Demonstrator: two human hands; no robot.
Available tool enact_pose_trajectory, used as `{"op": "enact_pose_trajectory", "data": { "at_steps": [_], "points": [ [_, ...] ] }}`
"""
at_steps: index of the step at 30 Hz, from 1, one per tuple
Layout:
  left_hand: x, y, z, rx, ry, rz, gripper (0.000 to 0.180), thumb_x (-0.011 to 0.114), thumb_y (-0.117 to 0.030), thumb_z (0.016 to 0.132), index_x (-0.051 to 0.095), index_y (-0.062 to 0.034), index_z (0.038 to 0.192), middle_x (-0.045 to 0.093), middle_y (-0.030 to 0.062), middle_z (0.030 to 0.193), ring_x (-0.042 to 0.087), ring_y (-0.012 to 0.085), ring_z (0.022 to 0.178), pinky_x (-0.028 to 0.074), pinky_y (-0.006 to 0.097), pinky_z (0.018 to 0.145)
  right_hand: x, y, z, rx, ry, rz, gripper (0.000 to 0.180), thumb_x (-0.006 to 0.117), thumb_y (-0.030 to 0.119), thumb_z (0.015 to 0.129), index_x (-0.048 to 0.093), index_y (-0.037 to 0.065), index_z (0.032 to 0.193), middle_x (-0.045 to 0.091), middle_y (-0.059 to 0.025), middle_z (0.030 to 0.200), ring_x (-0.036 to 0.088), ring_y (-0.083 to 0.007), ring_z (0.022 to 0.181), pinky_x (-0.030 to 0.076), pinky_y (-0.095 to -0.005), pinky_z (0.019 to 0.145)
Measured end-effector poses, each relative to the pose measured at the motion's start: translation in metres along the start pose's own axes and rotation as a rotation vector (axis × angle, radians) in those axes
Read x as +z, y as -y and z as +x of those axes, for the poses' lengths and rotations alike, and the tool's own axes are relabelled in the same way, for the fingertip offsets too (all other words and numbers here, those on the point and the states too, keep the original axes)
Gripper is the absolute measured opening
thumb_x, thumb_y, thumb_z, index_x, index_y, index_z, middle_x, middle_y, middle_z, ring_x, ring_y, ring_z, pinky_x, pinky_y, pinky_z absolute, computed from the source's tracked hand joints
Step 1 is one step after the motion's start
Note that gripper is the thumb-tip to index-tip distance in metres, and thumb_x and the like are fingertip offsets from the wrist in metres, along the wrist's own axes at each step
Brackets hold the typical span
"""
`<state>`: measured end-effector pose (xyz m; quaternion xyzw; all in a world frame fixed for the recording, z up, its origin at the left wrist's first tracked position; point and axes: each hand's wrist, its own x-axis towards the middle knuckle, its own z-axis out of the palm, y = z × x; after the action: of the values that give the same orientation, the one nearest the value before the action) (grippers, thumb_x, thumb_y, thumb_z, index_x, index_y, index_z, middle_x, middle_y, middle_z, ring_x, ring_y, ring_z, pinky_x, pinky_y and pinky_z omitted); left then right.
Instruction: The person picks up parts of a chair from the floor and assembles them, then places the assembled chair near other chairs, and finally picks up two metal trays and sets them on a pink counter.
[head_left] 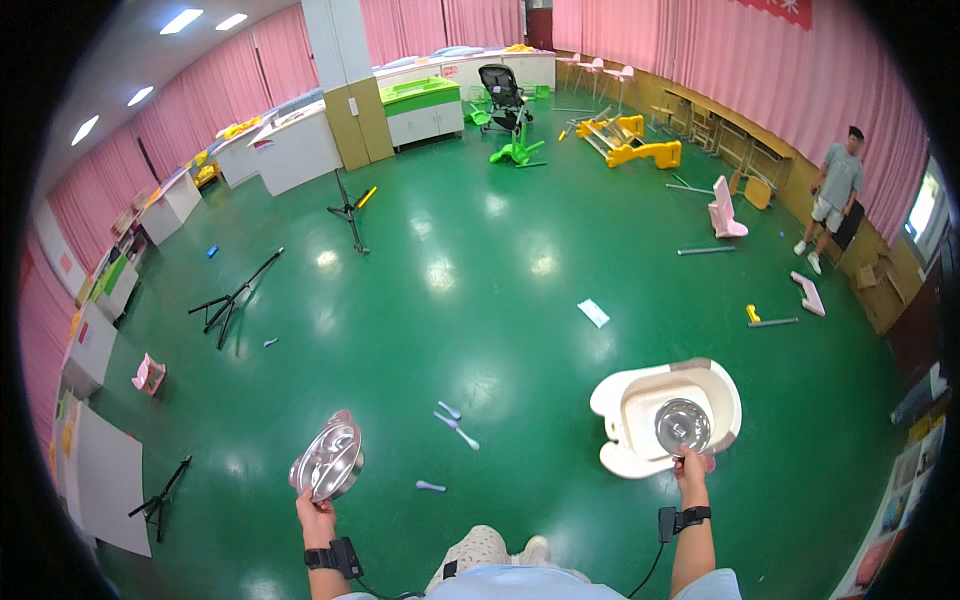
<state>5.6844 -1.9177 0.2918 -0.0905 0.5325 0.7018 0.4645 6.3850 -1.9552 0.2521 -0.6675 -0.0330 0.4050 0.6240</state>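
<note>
My left hand [316,512] is closed on the edge of a shiny metal divided plate [331,462] with a pinkish rim, held tilted above the floor. My right hand [690,468] grips the near edge of a round metal bowl [683,425]. That bowl appears over the inside of a white plastic tub [617,396]; whether it touches the tub, I cannot tell. Between my hands, several small spoons lie on the green floor, among them a lavender one [430,486] and a pale-ended one [467,438].
Black tripod stands [228,305] are at the left. A white packet [593,313] lies ahead on the floor. Pink chair parts [726,210], grey tubes [706,250] and a toppled yellow frame [640,153] are scattered farther off. A person [836,190] stands far right. A stroller [502,95] stands at the back.
</note>
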Motion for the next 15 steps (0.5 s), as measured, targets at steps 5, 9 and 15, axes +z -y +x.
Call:
{"op": "enact_pose_trajectory", "data": {
  "at_steps": [5, 9, 15],
  "points": [
    [0.067, 0.025, 0.057, 0.069, -0.042, -0.05, 0.012, 0.046, -0.019, 0.089, 0.051, -0.0101, 0.082, 0.051, -0.0008, 0.06, 0.037, 0.0067, 0.04, 0.029, 0.019, 0.033, 0.115, 0.037, 0.085, 0.073, 0.185, 0.048, 0.01, 0.051, 0.013, 0.081, 0.047, 0.007, 0.075, 0.047, -0.004, 0.054, 0.038, -0.0085, 0.038, 0.029, -0.021, 0.033],
    [0.197, 0.064, 0.088, 0.332, -0.042, 0.027, 0.018, 0.048, -0.014, 0.087, 0.056, -0.0113, 0.104, 0.058, 0.0004, 0.07, 0.042, 0.0067, 0.041, 0.027, 0.019, 0.033, 0.161, 0.048, 0.169, 0.089, 0.209, 0.057, 0.009, 0.05, 0.015, 0.08, 0.046, 0.008, 0.076, 0.045, -0.0029, 0.052, 0.038, -0.0093, 0.038, 0.028, -0.0215, 0.034],
    [0.404, 0.113, 0.174, 0.232, 0.053, 0.11, 0.016, 0.05, -0.012, 0.085, 0.054, -0.0103, 0.101, 0.057, 0.0016, 0.074, 0.047, 0.0081, 0.048, 0.029, 0.02, 0.034, 0.241, 0.135, 0.262, 0.106, 0.003, 0.124, 0.01, 0.051, 0.015, 0.081, 0.046, 0.007, 0.078, 0.048, -0.0057, 0.055, 0.038, -0.0094, 0.037, 0.028, -0.021, 0.032]
  ]
}}
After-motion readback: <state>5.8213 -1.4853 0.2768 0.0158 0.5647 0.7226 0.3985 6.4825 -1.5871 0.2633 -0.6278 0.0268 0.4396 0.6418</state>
